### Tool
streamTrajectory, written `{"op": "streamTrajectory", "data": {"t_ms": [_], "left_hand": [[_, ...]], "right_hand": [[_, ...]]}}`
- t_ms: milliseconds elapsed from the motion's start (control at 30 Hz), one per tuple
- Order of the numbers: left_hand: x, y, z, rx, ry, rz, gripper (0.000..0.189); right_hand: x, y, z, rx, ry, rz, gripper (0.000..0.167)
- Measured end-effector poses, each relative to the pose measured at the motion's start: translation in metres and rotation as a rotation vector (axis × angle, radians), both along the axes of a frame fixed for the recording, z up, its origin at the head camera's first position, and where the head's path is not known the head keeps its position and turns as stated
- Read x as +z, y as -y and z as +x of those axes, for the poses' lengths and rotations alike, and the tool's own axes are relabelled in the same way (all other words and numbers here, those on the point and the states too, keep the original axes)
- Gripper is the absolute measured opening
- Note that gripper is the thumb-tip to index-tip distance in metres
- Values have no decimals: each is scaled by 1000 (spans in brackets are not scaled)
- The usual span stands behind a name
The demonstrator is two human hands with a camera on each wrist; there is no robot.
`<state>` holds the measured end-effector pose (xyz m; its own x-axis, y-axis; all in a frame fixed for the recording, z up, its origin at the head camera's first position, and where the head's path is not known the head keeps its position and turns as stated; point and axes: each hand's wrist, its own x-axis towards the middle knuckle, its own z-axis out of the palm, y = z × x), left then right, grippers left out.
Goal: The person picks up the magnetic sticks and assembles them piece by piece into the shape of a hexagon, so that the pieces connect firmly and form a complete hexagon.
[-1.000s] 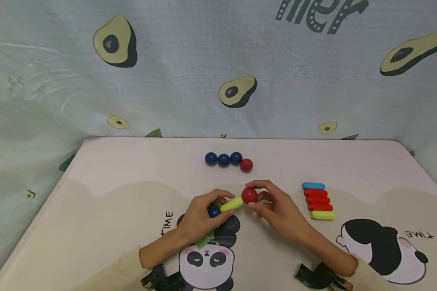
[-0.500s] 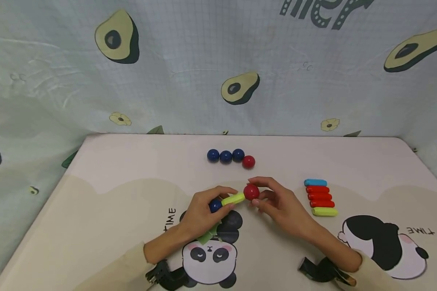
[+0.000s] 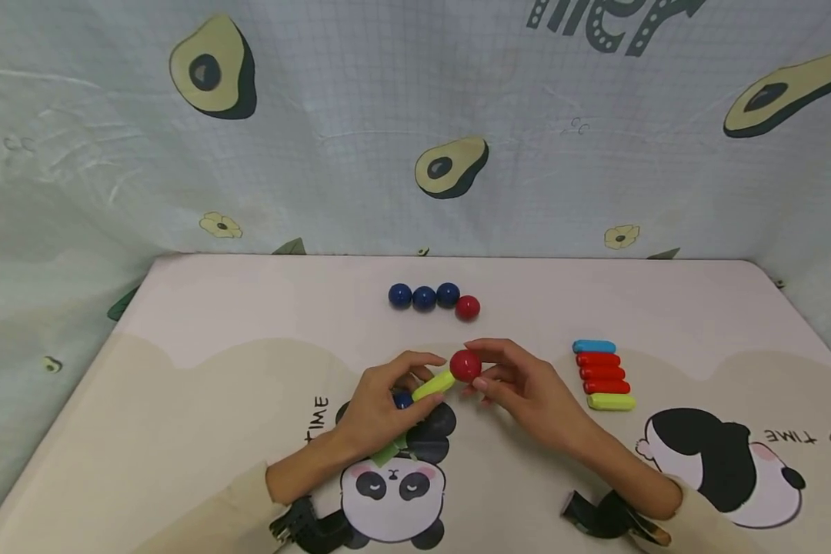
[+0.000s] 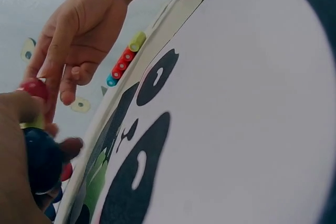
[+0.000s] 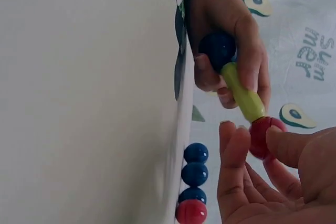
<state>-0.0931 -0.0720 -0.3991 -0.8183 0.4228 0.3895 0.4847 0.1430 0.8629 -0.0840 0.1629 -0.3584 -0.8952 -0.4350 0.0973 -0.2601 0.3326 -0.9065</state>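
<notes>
The left hand (image 3: 381, 400) curls its fingers round a dark blue ball (image 5: 217, 50) and the yellow-green rod (image 5: 244, 95) that meets it, with the rod's far end left bare of the grip. The right hand (image 3: 526, 392) pinches a glossy red ball (image 3: 465, 365) between thumb and fingers, its other fingers standing apart. Rod and red ball appear to touch end-on, over the surface (image 3: 249, 308) and just beyond the printed panda (image 3: 393, 500); whether they are joined, I cannot tell. That contact looks like the weak point: the rod slants up toward the ball, so a sideways push from the right hand could make its tip skid round the curve instead of seating. The ball is smooth and held by little more than the fingertips, so squeezing off-centre could shoot it out to roll away. Bending at the other end, where the blue ball sits in the left palm, might also break that contact. A dropped ball could knock the three blue balls (image 3: 424, 298) and the spare red ball (image 3: 467, 308) lined up beyond the hands; the side-by-side row of coloured rods (image 3: 602, 373) to the right seems less exposed.
</notes>
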Motion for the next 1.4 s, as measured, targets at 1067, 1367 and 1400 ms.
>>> {"op": "streamTrajectory", "data": {"t_ms": [1067, 1367, 1400], "left_hand": [[0, 1, -2, -84, 138, 291, 62], [1, 1, -1, -68, 118, 275, 58], [2, 1, -1, -71, 125, 276, 58]], "right_hand": [[-5, -162, -39, -428, -117, 380, 40], [-15, -171, -46, -350, -26, 457, 44], [-16, -171, -46, -341, -28, 456, 44]]}}
